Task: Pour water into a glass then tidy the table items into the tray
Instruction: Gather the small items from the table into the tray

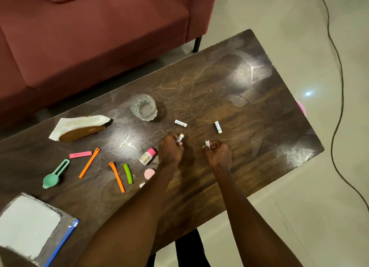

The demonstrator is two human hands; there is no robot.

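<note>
A clear glass [143,106] holding water stands on the dark wooden table [229,82]. My left hand [170,149] is closed on a small white battery [180,137] near the table's middle. A second battery [207,143] stands upright in the fingers of my right hand [218,153]. Two more white batteries lie loose on the table, one [180,123] beyond my left hand and one [218,127] beyond my right hand. No tray is visible.
Left of my arms lie a small pink-capped bottle [147,155], a pink lid [149,173], orange [89,162], pink [80,154] and green clips [127,173], a green scoop [55,174], a napkin holder [79,127] and a plastic bag with a blue edge [30,226]. A red sofa [89,36] stands behind.
</note>
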